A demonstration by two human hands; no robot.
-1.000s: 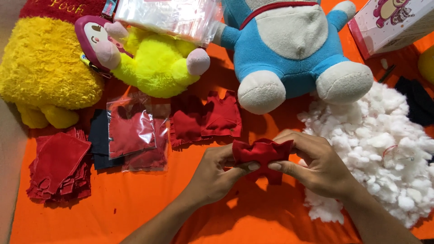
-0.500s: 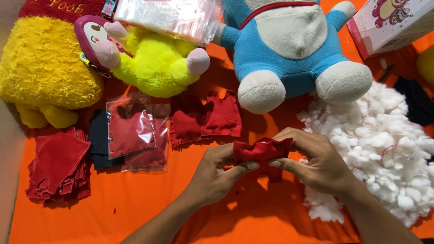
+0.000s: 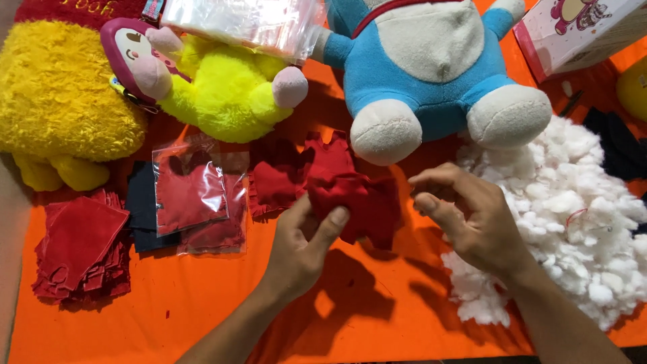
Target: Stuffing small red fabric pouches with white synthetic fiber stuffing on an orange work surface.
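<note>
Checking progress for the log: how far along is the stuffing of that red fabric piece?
Done: cut red fabric pieces lie stacked at the left, more red pieces mid-table. In hand: the left hand holds a puffy red fabric piece; the right hand is off it, fingers curled, holding nothing visible. Left: a large pile of white stuffing remains; whether the piece is full cannot be told.

An orange-covered desk (image 3: 202, 317) carries everything. Left of the left grip (image 3: 303, 243) lie a stack of red felt pieces (image 3: 77, 253) and clear bags of red cloth (image 3: 195, 202). Beyond it lie a yellow plush monkey (image 3: 216, 87) and a blue plush cat (image 3: 431, 74). White stuffing (image 3: 573, 202) is heaped right of the right grip (image 3: 472, 216).
</note>
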